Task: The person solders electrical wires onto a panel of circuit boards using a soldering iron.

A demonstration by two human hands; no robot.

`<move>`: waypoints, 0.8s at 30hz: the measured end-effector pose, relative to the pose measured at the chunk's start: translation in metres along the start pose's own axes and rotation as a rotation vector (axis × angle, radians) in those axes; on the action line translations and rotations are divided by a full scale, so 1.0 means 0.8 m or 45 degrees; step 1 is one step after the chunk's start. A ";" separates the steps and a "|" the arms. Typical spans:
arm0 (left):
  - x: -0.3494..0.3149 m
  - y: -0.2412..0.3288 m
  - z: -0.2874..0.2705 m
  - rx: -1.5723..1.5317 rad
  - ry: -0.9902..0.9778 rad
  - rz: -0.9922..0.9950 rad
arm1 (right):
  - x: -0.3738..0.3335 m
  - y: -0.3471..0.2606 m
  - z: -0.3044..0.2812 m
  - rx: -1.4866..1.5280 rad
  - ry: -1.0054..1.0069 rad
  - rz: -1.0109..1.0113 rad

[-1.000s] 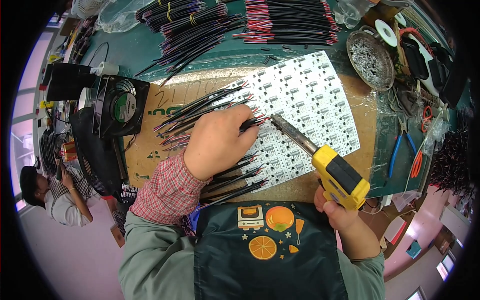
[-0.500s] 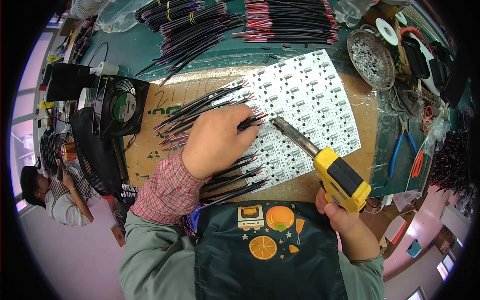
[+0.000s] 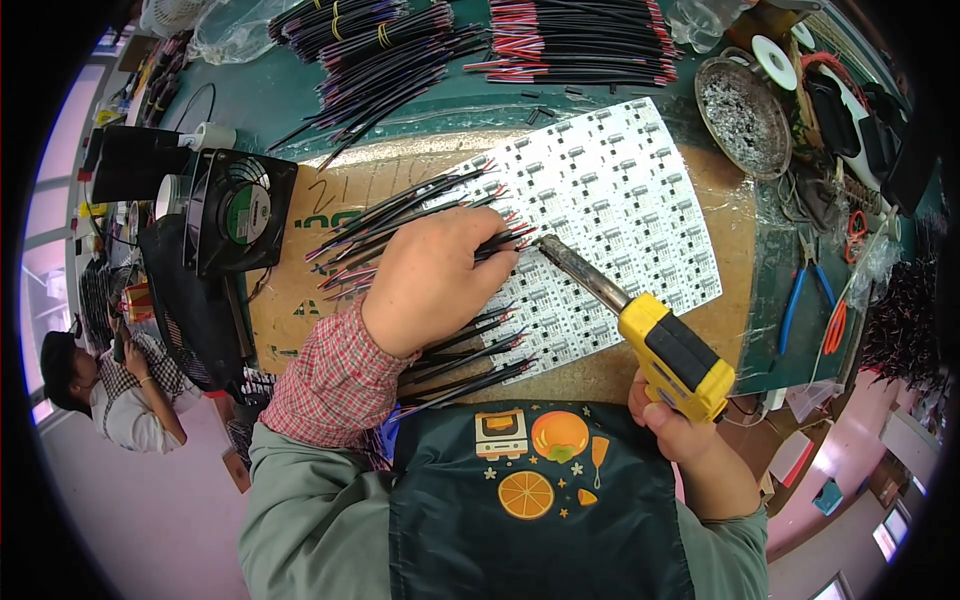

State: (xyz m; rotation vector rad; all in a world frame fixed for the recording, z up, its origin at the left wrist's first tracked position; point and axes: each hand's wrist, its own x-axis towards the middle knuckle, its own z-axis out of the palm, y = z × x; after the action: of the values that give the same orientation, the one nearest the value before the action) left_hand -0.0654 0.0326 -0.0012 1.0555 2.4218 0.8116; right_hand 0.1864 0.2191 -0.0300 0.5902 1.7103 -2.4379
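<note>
A white sheet of circuit boards [image 3: 620, 210] with rows of small black parts lies on the cardboard. Black-sleeved wires [image 3: 400, 205] run from its left edge in a row, their red and dark ends over the boards. My left hand [image 3: 440, 275] is closed, thumb and finger pinching one wire [image 3: 507, 240] close to its tip. My right hand [image 3: 672, 420] grips the handle of a yellow and black soldering gun [image 3: 680, 360]. The gun's dark tip meets the sheet just right of the pinched wire's end; whether they touch is too small to tell.
Wire bundles [image 3: 585, 42] lie along the far side. A small fan [image 3: 240, 215] stands left. At the right are a round dish of grey scraps [image 3: 708, 125], a solder spool [image 3: 773, 62] and blue-handled pliers [image 3: 792, 310]. Another person [image 3: 130, 390] sits at far left.
The soldering gun in my right hand has shifted slightly left, its tip coming closer to the pinched wire's end. My left hand stays almost still.
</note>
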 end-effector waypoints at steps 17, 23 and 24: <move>0.001 -0.003 -0.002 -0.036 -0.017 0.023 | -0.004 -0.008 -0.002 -0.018 0.007 0.008; 0.001 -0.002 -0.001 -0.052 -0.040 0.000 | -0.004 -0.009 0.000 -0.050 0.022 0.032; 0.001 -0.004 -0.001 -0.054 -0.035 -0.003 | -0.002 -0.009 0.000 -0.060 0.017 0.040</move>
State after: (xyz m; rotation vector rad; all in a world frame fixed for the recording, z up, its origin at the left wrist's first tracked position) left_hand -0.0680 0.0310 -0.0028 1.0410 2.3719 0.8385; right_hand 0.1859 0.2213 -0.0226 0.6247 1.7448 -2.3706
